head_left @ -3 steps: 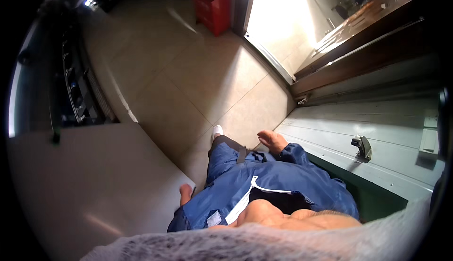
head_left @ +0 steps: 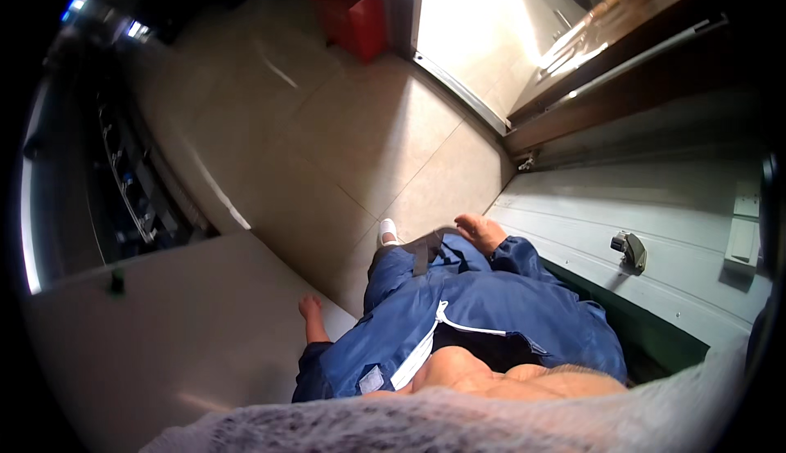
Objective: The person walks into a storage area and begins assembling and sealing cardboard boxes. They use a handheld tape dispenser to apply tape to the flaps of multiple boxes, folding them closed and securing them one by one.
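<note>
My left hand [head_left: 311, 310], open and holding nothing visible, hangs beside the smooth grey surface [head_left: 164, 330]; whether it touches it is unclear. My right hand [head_left: 481, 232] is open and empty at the right of my body, near the pale ridged panel [head_left: 671, 215] with its metal latch [head_left: 630, 252]. I wear a blue jacket [head_left: 508, 314] with a white zip, and one white shoe [head_left: 388, 229] shows on the tiled floor [head_left: 327, 150] ahead of me.
A red bin [head_left: 356, 19] stands against the wall at the far end. At upper right is a brightly lit doorway [head_left: 471, 35] with a metal sill and dark frame. A dark rack or machine [head_left: 123, 166] runs along the left. A light switch [head_left: 743, 240] is on the right.
The red bin and doorway have shifted slightly up and left in the view. My left hand has moved a little forward and left, and my right hand slightly forward.
</note>
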Action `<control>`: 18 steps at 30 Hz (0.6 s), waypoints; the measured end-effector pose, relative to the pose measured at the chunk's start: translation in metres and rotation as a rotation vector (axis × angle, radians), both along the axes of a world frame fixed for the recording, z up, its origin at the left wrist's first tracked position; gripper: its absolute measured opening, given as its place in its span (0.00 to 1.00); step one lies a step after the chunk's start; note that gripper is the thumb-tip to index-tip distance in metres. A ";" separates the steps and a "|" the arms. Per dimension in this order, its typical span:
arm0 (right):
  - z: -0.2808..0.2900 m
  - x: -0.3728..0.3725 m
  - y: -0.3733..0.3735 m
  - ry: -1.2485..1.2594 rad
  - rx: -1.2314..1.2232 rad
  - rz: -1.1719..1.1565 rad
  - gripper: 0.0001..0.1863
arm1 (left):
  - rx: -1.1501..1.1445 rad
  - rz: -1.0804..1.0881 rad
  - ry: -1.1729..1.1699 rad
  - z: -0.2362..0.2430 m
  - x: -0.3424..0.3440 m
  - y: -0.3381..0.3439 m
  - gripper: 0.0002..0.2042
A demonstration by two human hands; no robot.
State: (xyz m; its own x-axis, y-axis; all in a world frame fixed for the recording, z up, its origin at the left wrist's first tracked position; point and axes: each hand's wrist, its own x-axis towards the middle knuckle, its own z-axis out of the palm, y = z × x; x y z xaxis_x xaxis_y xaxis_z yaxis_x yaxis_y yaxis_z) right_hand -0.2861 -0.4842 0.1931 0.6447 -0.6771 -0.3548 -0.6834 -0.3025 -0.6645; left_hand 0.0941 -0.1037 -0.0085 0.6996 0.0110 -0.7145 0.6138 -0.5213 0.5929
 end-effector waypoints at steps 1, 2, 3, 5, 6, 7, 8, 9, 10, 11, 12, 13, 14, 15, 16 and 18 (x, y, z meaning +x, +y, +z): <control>0.010 0.004 -0.012 -0.013 0.001 -0.025 0.12 | -0.105 -0.024 0.002 0.005 0.029 -0.032 0.06; 0.019 0.005 -0.023 -0.024 0.018 -0.081 0.12 | -0.123 -0.031 0.049 0.010 0.051 -0.065 0.06; 0.025 0.006 -0.031 -0.090 0.034 -0.141 0.12 | -0.181 -0.106 0.027 0.013 0.067 -0.097 0.06; 0.031 0.004 -0.054 -0.097 -0.007 -0.236 0.12 | -0.241 -0.227 0.025 0.016 0.085 -0.164 0.08; 0.031 0.000 -0.064 -0.092 -0.032 -0.292 0.12 | -0.265 -0.325 0.076 0.015 0.090 -0.198 0.09; 0.031 -0.004 -0.074 -0.072 -0.041 -0.355 0.12 | -0.265 -0.414 0.134 0.013 0.089 -0.233 0.10; 0.030 -0.010 -0.085 -0.085 -0.063 -0.409 0.12 | -0.190 -0.480 0.206 0.012 0.088 -0.267 0.11; 0.026 -0.018 -0.099 -0.094 -0.053 -0.475 0.12 | -0.230 -0.555 0.222 0.008 0.079 -0.303 0.12; 0.021 -0.026 -0.113 -0.102 -0.038 -0.540 0.12 | -0.143 -0.596 0.265 0.003 0.068 -0.340 0.13; 0.014 -0.033 -0.128 -0.128 -0.030 -0.604 0.12 | -0.140 -0.703 0.259 0.001 0.059 -0.376 0.14; 0.008 -0.039 -0.147 -0.138 -0.019 -0.653 0.12 | -0.091 -0.793 0.263 -0.001 0.048 -0.415 0.14; 0.002 -0.046 -0.168 -0.131 -0.016 -0.694 0.12 | -0.020 -0.871 0.271 -0.002 0.037 -0.453 0.15; -0.004 -0.051 -0.190 -0.140 -0.016 -0.732 0.12 | -0.039 -0.939 0.276 -0.002 0.026 -0.489 0.15; -0.008 -0.058 -0.216 -0.145 -0.003 -0.771 0.12 | -0.038 -0.996 0.284 0.002 0.015 -0.526 0.15; -0.011 -0.066 -0.237 -0.131 -0.040 -0.780 0.12 | 0.027 -1.025 0.309 0.004 0.001 -0.553 0.15; -0.012 -0.075 -0.294 -0.069 -0.062 -0.805 0.12 | -0.072 -1.070 0.254 0.015 -0.025 -0.612 0.16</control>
